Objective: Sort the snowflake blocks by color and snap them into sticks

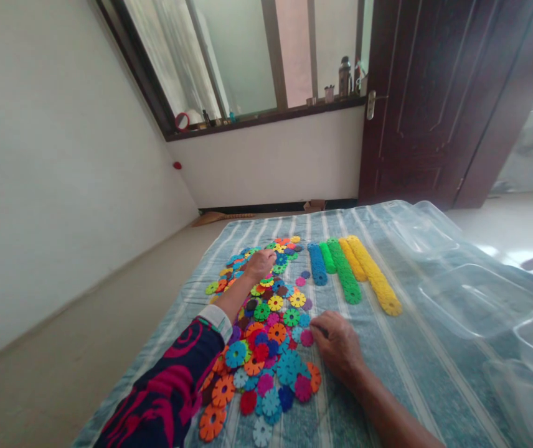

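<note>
A pile of notched discs (261,336) lies on the striped cloth (416,373); the pieces are probably light, stiff, slippery plastic, best pinched by the notched rim. At the pile's right edge, the right hand (336,342) curls its fingers beside a magenta disc (307,338), its grip impossible to tell. Farther off, the left hand (261,264) bends over the pile, its hold also hidden, left of 5 disc rolls (344,270).

The loose discs (261,353) are multicoloured, the stacks (344,270) blue, green and yellow; the cloth (388,379) blue-grey, pale-striped; the sleeve (166,386) navy with magenta swirls.
</note>
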Available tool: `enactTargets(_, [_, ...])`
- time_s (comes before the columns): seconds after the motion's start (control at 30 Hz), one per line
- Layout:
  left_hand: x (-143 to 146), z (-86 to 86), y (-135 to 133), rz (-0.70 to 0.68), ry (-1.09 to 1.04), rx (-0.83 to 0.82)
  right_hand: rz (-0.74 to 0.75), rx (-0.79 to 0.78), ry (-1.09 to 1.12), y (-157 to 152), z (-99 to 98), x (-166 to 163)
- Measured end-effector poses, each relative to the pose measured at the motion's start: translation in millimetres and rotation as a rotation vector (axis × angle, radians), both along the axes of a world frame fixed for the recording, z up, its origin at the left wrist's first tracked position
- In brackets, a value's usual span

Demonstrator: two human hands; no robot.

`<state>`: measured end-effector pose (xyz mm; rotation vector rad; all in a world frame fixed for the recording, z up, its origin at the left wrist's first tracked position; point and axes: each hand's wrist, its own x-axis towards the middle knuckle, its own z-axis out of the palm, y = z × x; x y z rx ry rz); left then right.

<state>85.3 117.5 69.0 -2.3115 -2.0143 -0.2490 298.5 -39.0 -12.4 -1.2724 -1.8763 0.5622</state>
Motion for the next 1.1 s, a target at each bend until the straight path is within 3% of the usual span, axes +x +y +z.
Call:
enactTargets(0.17, [43.2, -11.8, -20.2, -0.254, -0.256, -0.103, -0.008, 0.006, -0.007, -0.1, 2.9, 0.2])
enactTargets(0.27, [66.5, -19.2, -25.6, -0.331, -0.278, -0.136, -0.011, 0.009, -0.010, -0.1, 3.1, 0.4])
enactTargets(0.37, [82.5, -24.7, -25.1, -0.349, -0.242, -0.144, -0.004, 0.005, -0.018, 0.2, 2.4, 0.8])
enactTargets(0.57, [95.6, -30.9, -24.8, -0.253, -0.161, -0.111, 0.004, 0.005, -0.012, 0.2, 0.2, 2.0])
enactTargets(0.73, [80.1, -25.5, -15.6, -0.093, -0.062, -0.042, 0.007, 0.011, -0.013, -1.1, 0.2, 1.9])
enactTargets(0.97, [12.9, -13.0, 25.2, 0.193, 0.032, 0.019, 0.006, 0.001, -0.014, -1.7, -0.6, 1.2])
enactTargets(1.1, [-12.9, -15.9, 41.8, 0.230, 0.070, -0.047, -0.005, -0.005, -0.010, -1.9, -1.6, 1.0])
